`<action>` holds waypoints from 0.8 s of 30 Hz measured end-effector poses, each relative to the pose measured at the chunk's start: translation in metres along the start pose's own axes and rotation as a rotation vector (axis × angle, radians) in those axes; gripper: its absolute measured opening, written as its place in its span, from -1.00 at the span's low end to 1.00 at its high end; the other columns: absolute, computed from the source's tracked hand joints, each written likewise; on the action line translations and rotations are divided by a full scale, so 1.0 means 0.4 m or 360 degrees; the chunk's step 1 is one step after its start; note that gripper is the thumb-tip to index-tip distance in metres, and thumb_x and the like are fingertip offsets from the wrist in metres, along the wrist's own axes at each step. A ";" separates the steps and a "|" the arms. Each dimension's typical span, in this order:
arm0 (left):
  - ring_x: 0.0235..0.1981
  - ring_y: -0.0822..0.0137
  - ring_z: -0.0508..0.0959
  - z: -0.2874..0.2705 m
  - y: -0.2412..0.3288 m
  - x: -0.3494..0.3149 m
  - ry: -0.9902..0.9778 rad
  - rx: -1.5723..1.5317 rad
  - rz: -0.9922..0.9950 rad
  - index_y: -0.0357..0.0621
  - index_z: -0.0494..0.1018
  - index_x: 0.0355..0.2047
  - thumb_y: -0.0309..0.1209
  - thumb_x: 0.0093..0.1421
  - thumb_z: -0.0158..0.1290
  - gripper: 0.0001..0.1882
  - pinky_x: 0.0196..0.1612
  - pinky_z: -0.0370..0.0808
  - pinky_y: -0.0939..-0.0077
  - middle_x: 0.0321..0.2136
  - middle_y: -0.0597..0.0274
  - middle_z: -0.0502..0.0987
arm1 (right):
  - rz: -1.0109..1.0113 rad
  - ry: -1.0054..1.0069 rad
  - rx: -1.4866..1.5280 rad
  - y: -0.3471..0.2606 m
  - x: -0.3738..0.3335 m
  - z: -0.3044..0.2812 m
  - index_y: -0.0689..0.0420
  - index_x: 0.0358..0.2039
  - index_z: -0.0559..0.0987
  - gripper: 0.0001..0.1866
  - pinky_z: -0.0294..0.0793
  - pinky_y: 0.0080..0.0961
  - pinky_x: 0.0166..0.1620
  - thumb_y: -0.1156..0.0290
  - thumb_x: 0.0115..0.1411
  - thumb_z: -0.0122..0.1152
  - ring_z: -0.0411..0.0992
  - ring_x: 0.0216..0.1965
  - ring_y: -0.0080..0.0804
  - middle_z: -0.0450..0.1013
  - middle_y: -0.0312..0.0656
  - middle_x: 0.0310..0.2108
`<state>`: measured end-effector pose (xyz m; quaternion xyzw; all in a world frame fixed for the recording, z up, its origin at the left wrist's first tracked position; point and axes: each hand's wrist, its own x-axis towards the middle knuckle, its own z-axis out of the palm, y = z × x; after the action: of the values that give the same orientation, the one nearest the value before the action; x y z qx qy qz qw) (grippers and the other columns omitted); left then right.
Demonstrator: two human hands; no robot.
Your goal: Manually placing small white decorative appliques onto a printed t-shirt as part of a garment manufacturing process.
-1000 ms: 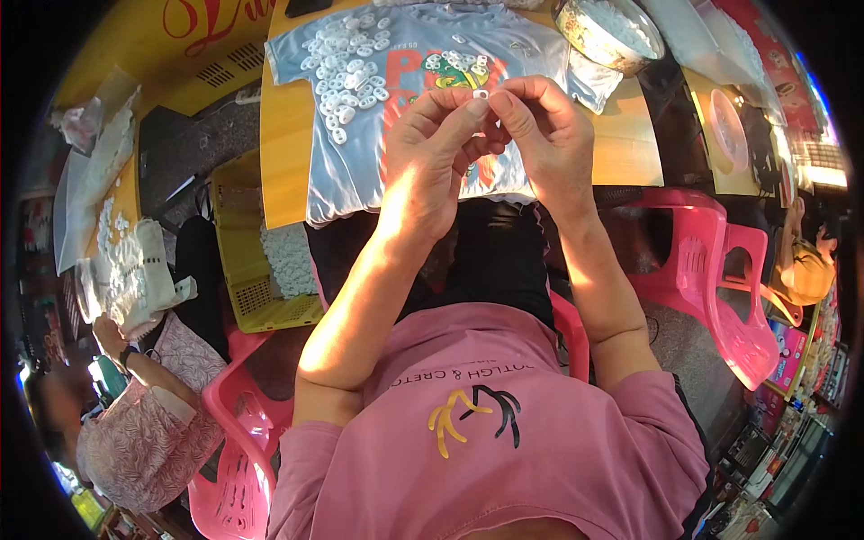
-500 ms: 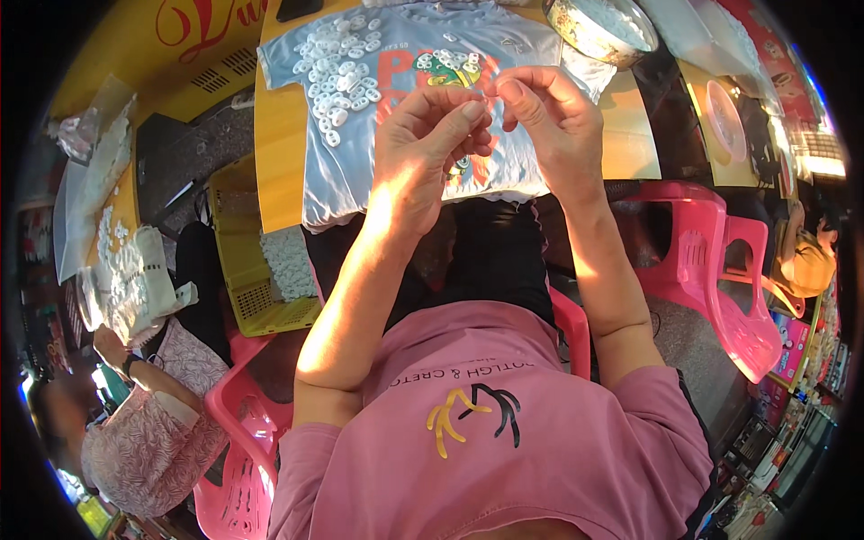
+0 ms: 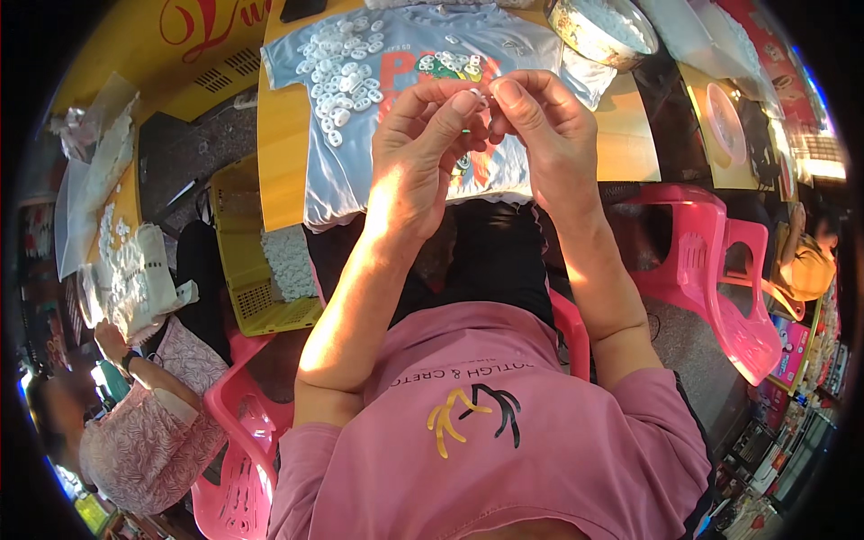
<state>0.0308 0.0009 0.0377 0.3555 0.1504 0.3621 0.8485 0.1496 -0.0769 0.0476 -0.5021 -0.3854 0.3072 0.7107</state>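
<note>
Both of my hands are raised close together over a light blue T-shirt (image 3: 337,171) spread on the table. My left hand (image 3: 427,135) pinches a small white plastic piece (image 3: 481,99) between thumb and forefinger. My right hand (image 3: 549,130) has its thumb and forefinger pressed together right beside that piece; whatever they grip is too small to make out. Many loose white oval pieces with holes (image 3: 337,76) lie on the shirt to the left. A smaller group of white pieces (image 3: 450,63) lies just beyond my fingertips.
A patterned round tin (image 3: 598,36) holding white pieces stands at the far right of the yellow table (image 3: 630,135). A yellow crate (image 3: 234,216) sits on the left, a pink chair (image 3: 693,243) on the right. Another person's hand (image 3: 112,342) is near a white bag on the left.
My right hand has come in slightly toward the left one, and the fingertips are closer together. A white piece now shows between them. The loose pieces on the shirt look unchanged.
</note>
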 end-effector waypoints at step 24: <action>-0.38 0.40 0.57 0.014 0.017 -0.025 0.0037 0.0108 0.0180 -0.31 0.46 -0.24 -0.50 0.17 0.17 -0.81 -0.23 0.50 0.55 -0.39 0.16 0.58 | 0.0052 0.0022 -0.0109 -0.029 0.002 0.031 0.30 -0.22 0.51 -0.77 0.45 -0.62 -0.33 0.38 0.25 0.20 0.42 -0.43 -0.59 0.49 -0.24 -0.37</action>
<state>0.0233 -0.0056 0.0465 0.3877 0.1520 0.4082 0.8124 0.1400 -0.0738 0.0614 -0.5344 -0.3826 0.3018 0.6906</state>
